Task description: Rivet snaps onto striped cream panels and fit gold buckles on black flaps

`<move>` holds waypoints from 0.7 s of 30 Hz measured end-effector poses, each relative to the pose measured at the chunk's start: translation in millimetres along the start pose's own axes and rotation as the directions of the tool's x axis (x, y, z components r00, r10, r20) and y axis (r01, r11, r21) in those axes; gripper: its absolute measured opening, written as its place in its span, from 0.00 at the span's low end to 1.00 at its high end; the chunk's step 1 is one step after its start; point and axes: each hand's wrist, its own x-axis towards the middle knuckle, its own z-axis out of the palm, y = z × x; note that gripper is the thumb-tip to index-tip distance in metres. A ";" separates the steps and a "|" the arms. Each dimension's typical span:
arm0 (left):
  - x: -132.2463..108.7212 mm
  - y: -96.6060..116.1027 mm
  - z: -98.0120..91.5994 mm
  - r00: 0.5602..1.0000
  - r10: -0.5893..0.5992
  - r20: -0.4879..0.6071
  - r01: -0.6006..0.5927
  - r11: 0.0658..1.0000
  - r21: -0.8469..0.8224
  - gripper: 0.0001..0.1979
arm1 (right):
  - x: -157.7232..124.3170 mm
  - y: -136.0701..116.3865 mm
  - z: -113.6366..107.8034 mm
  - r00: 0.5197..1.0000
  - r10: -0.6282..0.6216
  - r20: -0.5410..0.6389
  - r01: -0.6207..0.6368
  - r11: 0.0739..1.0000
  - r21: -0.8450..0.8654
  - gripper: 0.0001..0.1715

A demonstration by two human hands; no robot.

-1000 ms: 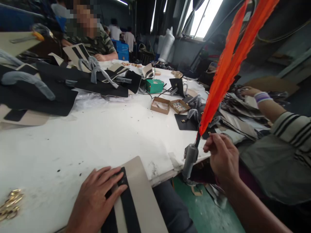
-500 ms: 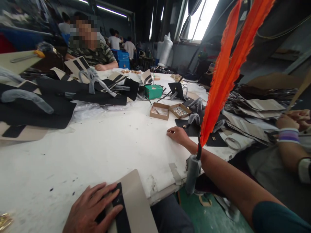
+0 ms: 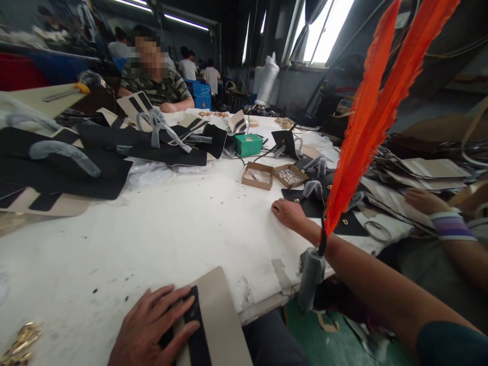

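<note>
My left hand [image 3: 156,328] lies spread on a beige panel [image 3: 223,310] with black strips, at the near edge of the white table [image 3: 183,229]. The fingers rest across one black strip. My right hand [image 3: 288,213] is stretched forward over the table, its fingers curled together; what they hold, if anything, is hidden. Just beyond it are black pieces [image 3: 314,208] with small gold fittings and wrapped handles. Two small cardboard boxes stand farther back: one [image 3: 257,185] with whitish contents, the other [image 3: 290,185] with small metal parts.
An orange ribbon [image 3: 366,122] and a grey wrapped cylinder [image 3: 311,279] stand before my right forearm. Black pieces with wrapped handles [image 3: 46,168] pile at left. A green box [image 3: 247,145] sits farther back. Gold hardware [image 3: 23,343] lies near left. Co-workers' hands [image 3: 427,201] [image 3: 170,107] are at right and across.
The view has swung slightly left, so things appear farther right. My right hand's fingers have curled in more. My left hand stays on the panel. The co-worker's hand at right has reached farther left.
</note>
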 end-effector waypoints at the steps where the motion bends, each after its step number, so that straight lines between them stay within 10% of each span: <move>1: 0.3 0.4 -0.2 1.000 0.007 -0.004 -0.007 1.000 0.004 0.22 | 0.6 -0.2 -2.3 1.000 -0.015 0.003 0.015 1.000 -0.002 0.10; 21: -2.2 3.9 -6.1 0.999 0.033 0.014 -0.034 0.998 0.050 0.21 | 105.6 -54.7 22.4 0.963 -0.271 0.012 0.264 0.946 0.186 0.09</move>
